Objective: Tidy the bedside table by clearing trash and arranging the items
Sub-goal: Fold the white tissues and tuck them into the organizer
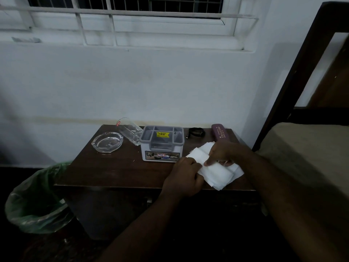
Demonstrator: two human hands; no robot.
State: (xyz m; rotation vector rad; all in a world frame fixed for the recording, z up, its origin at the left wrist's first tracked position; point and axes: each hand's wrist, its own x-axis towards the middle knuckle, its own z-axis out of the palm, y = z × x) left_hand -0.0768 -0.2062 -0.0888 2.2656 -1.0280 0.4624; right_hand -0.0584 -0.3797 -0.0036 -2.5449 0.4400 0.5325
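A bed [306,148] with a dark frame stands to the right of the two hands. The brown tabletop [117,173] lies under them and spreads out to their left. A bin with a green bag [35,201] sits on the floor, down low and far left of the hands, right by the tabletop's side. A stack of white tissues [217,174] lies at the front right of the tabletop, and both hands are on it. The left hand [186,178] has its fingers curled on the near left edge of the tissues, so its grip is closed on them. The right hand [222,153] lies on top of the stack with fingers bent down, pinching a fold, so its grip is closed on them too. Just behind the left hand stands a white box with a gray tray on top [162,143]. A clear glass [130,132] lies tipped over, touching the box's left side. A glass ashtray [107,141] sits further left. A purple case [220,133] lies just behind the right hand. A black cable [196,132] is coiled between the case and the box.
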